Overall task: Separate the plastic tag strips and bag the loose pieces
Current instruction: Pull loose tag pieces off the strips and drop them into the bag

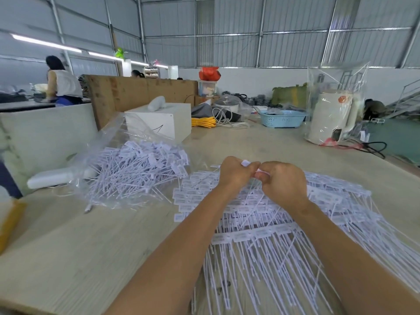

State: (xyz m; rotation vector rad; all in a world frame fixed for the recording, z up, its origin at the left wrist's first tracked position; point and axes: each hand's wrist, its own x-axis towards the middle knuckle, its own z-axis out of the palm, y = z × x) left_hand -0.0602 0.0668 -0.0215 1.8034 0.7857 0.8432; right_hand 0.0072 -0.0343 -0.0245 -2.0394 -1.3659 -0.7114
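The left hand (236,172) and right hand (283,181) meet knuckle to knuckle, both pinching one white tag (246,163) above the strips (261,223). Left of them a clear bag (118,142) holds loose tags (138,169); beyond stands a white box (159,120).

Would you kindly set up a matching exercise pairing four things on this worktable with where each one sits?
Things:
1. loose tags in the clear bag
2. joined tag strips
3. blue basket
4. yellow cable coil

Places:
A. far side, right of the cable coil
B. left of the hands
C. beside the white box
D. under the forearms

Pairs: 1-B, 2-D, 3-A, 4-C
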